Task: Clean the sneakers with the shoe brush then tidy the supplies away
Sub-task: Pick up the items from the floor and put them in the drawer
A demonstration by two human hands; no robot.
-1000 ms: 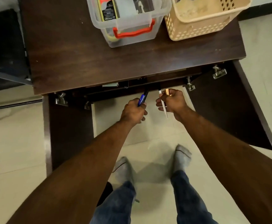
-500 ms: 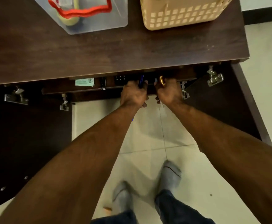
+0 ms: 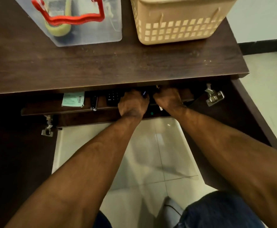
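Observation:
Both hands reach onto a dark shelf (image 3: 39, 108) under the tabletop. My left hand (image 3: 132, 103) grips a blue pen (image 3: 144, 93), of which only the tip shows above the knuckles. My right hand (image 3: 168, 98) is curled beside it, holding a gold-tipped item (image 3: 157, 87) and a white pen whose end (image 3: 160, 109) peeks out below the palm. The fingers of both hands are hidden under the table edge. No sneakers or shoe brush are visible.
A clear box with a red handle (image 3: 68, 17) and a beige perforated basket (image 3: 177, 25) stand on the dark wooden table (image 3: 101, 63). The shelf holds a green paper slip (image 3: 72, 99), a black calculator (image 3: 114, 97) and a small dark clip (image 3: 94, 102). Cabinet doors hang open left and right (image 3: 243, 116).
Both hands moved forward from in front of the cabinet opening onto the shelf under the tabletop, carrying the pens. The camera leaned in closer over the table.

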